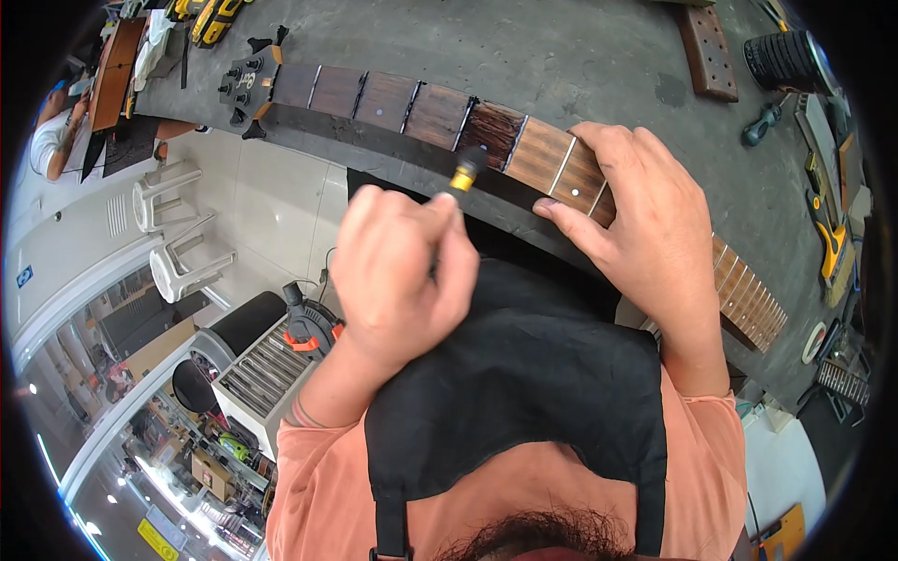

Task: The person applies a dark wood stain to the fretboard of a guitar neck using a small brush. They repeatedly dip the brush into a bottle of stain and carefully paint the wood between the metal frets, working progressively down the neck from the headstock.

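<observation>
A guitar neck (543, 154) with a dark headstock (251, 86) at the left end lies across the workbench in front of me. From the headstock to about its middle the fretboard is darkened, with one wet, streaky patch (491, 131); beyond that the wood is lighter brown. My left hand (402, 266) is closed around a small brush (463, 178) with a gold ferrule. Its dark tip is at the near edge of the wet patch, slightly blurred. My right hand (645, 192) grips the lighter section, thumb on the near side and fingers over the far side.
On the grey workbench (561, 56) lie a drilled wooden block (708, 54), a black spool (790, 64), a screwdriver (762, 124) and a yellow-handled tool (829, 251). Behind my left arm stand white stools (192, 266) and a grey machine (267, 369). Another person (61, 140) sits far left.
</observation>
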Demonstrator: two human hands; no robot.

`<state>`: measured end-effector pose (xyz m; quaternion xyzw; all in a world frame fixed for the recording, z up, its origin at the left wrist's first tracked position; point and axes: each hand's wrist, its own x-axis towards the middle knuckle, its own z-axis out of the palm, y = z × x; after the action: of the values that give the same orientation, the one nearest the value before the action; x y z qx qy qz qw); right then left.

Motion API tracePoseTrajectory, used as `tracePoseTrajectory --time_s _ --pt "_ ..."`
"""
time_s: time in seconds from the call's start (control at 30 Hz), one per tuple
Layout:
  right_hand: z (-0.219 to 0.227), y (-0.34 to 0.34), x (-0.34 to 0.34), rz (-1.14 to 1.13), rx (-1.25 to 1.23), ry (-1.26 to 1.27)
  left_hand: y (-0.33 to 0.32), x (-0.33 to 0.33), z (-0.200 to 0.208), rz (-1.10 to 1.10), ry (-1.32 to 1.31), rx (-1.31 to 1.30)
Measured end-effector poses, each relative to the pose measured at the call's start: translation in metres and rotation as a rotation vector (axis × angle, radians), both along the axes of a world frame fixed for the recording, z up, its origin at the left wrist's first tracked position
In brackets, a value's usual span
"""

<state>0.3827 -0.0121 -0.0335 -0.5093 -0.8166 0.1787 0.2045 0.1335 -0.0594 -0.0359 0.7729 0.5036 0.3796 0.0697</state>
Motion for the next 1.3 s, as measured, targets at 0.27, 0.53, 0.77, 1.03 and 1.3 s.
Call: tracePoseTrajectory --time_s 0.27,0.53,0.77,1.03,1.3 --pt "0.000 0.001 0.000 -0.004 -0.009 0.020 0.000 0.001 0.001 0.025 0.000 0.005" --pt "0.000 0.001 0.001 -0.004 -0.002 0.023 0.004 -0.026 0.004 0.258 -0.089 0.024" --pt "0.002 -0.002 0.000 -0.027 -0.013 0.055 0.004 -0.036 0.009 0.232 -0.224 0.009" --pt "0.040 -0.069 0.056 -0.008 -0.261 0.439 0.029 -0.093 0.030 -0.002 -0.933 -0.165" --pt "-0.095 -0.235 0.159 -0.770 -1.421 0.516 0.058 -0.109 0.035 -0.402 -1.252 -0.364"
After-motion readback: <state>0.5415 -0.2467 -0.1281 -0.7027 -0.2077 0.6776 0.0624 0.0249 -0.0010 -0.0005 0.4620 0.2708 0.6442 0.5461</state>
